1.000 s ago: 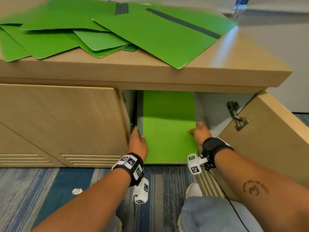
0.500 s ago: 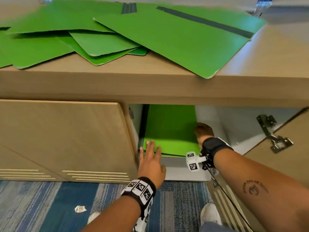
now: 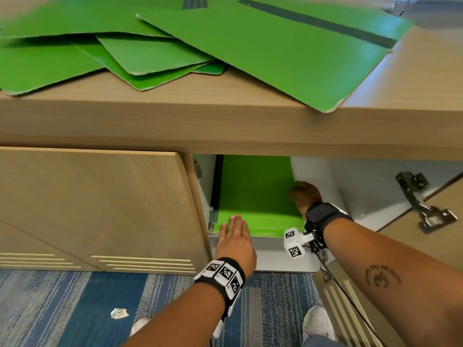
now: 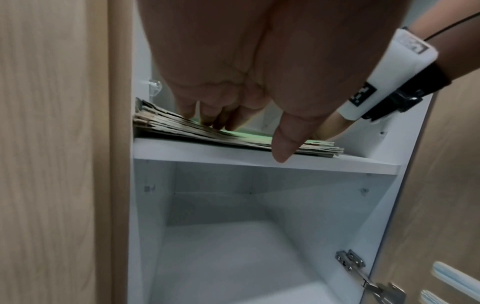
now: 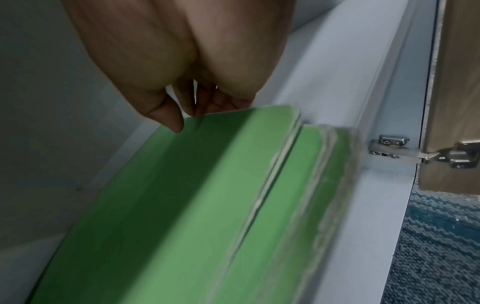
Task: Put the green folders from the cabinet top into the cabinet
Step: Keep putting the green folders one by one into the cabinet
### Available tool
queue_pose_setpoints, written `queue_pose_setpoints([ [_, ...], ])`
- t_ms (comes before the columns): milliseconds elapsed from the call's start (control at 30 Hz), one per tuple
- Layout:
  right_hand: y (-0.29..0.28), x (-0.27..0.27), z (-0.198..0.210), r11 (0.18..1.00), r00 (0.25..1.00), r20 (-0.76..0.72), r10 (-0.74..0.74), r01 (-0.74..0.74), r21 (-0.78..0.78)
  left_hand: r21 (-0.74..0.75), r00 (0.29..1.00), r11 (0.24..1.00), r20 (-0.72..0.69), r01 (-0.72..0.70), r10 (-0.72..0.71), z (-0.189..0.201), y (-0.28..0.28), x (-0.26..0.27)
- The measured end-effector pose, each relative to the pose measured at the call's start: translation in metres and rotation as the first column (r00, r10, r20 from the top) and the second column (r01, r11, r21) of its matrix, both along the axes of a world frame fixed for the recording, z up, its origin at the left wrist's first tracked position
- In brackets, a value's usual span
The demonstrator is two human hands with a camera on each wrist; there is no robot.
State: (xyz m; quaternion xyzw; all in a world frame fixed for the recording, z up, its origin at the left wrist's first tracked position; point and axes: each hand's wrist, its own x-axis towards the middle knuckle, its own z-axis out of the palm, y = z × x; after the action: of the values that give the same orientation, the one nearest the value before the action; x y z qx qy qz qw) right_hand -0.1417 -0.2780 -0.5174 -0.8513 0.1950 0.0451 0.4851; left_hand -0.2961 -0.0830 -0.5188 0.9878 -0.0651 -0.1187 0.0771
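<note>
Several green folders (image 3: 275,51) lie fanned out on the wooden cabinet top (image 3: 413,78). Inside the open cabinet a stack of green folders (image 3: 255,191) lies flat on the white upper shelf (image 4: 259,162). My left hand (image 3: 234,231) rests flat, fingers straight, on the stack's front edge (image 4: 182,131). My right hand (image 3: 304,196) is inside the cabinet at the stack's right side. In the right wrist view it pinches the edge of the top folder (image 5: 182,195), thumb on top and fingers behind.
The cabinet's right door (image 3: 438,246) stands open with its metal hinge (image 3: 423,204) showing; the left door (image 3: 95,204) is closed. The lower compartment (image 4: 233,246) holds nothing. A paper scrap (image 3: 119,313) and my shoes (image 3: 317,321) are on the blue carpet.
The folder went from upright at the cabinet opening to lying deeper on the stack. My left hand let go of its left edge and now lies flat on the front.
</note>
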Motion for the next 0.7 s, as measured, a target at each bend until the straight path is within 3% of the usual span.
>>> queue_pose_setpoints([
  [200, 0.006, -0.007, -0.002, 0.986, 0.998, -0.034, 0.056, -0.061, -0.155, -0.002, 1.0, 1.0, 0.012, 0.021, -0.021, -0.004, 0.006, -0.001],
  [400, 0.011, -0.019, -0.01, 0.843, 0.965, -0.163, 0.203, -0.257, -0.473, 0.057, 0.997, 0.997, 0.056, 0.046, -0.049, -0.003, 0.01, 0.003],
  [600, 0.017, -0.023, 0.002, 0.839, 0.971, -0.192, 0.14, -0.219, -0.498, -0.029, 0.999, 1.0, 0.037, -0.007, 0.008, 0.01, 0.01, 0.015],
  [700, 0.032, -0.04, 0.016, 0.879, 0.995, -0.038, 0.097, -0.104, -0.466, -0.16, 0.997, 0.986, 0.058, -0.05, 0.06, 0.021, 0.01, 0.017],
])
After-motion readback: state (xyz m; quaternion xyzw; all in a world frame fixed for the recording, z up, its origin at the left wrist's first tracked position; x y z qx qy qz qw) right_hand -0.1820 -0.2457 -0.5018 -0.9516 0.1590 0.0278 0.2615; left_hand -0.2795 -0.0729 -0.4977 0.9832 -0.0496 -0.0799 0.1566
